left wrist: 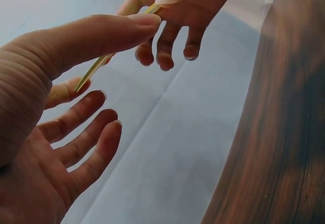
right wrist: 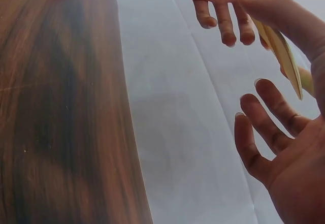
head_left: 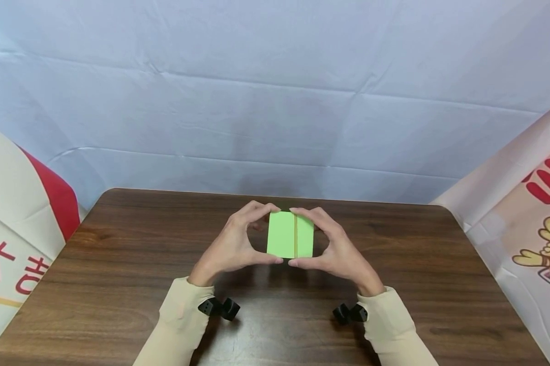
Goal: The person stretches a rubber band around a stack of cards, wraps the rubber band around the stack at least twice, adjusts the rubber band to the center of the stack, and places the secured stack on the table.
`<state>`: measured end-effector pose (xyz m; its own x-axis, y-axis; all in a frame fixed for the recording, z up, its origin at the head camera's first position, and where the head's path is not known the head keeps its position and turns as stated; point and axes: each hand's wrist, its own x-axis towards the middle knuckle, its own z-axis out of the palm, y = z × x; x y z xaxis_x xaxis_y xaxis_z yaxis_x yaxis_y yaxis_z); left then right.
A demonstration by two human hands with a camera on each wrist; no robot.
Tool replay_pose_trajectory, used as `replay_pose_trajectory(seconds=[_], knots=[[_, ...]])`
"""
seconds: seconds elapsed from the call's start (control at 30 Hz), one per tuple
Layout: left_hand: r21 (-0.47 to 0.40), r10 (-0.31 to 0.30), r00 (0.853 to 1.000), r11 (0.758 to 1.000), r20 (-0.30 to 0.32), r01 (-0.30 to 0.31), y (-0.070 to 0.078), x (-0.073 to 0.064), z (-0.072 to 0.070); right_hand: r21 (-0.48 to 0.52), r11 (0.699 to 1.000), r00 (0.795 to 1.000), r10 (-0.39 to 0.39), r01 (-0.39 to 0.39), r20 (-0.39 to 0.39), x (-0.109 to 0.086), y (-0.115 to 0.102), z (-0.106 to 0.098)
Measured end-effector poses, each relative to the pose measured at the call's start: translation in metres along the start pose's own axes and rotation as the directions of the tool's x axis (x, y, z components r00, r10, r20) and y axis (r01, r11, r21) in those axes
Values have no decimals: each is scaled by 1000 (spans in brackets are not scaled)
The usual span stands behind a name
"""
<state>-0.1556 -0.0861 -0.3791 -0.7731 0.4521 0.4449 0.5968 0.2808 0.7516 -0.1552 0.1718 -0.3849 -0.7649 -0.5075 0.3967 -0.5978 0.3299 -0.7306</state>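
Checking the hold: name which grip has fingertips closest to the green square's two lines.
The right grip: its thumb and forefinger tips reach the lines on the green square; the left grip stops short.

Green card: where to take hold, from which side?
The green card is probably best pinched by its near and far edges, left hand coming from the left, right hand from the right. It is thin, square and held clear of the table, leaving opposite edges reachable.

Thin green square (head_left: 281, 235), probably paper
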Motion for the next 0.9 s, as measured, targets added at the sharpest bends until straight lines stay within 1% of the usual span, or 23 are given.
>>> replay_pose_trajectory(seconds=[0.1, 0.23, 0.33, 0.53, 0.77, 0.9], knots=[[5, 4, 1000, 1000, -2, -4, 0, 0, 0, -17, 1000, 1000, -6, 6, 7, -1, -1, -2], [13, 4, 1000, 1000, -12, -3, 1, 1, -1, -60, 998, 1000, 18, -17, 1, -2, -3, -5], [11, 1, 1000, 1000, -17, -1, 1, 1, -1, -75, 997, 1000, 32, -32, -1, -3, -3, -7], [6, 1, 1000, 1000, -13, -1, 2, 1, -1, -65, 998, 1000, 20, -21, -6, -2, -5, -7], [2, 14, 1000, 1000, -26, -14, 4, 1, 1, -52, 999, 998, 5, -8, -57, -1, -6, -3], [10, 20, 999, 1000, -26, -20, 5, 2, 1, -63, 998, 998, -13, 8, -68, -1, -6, -3]])
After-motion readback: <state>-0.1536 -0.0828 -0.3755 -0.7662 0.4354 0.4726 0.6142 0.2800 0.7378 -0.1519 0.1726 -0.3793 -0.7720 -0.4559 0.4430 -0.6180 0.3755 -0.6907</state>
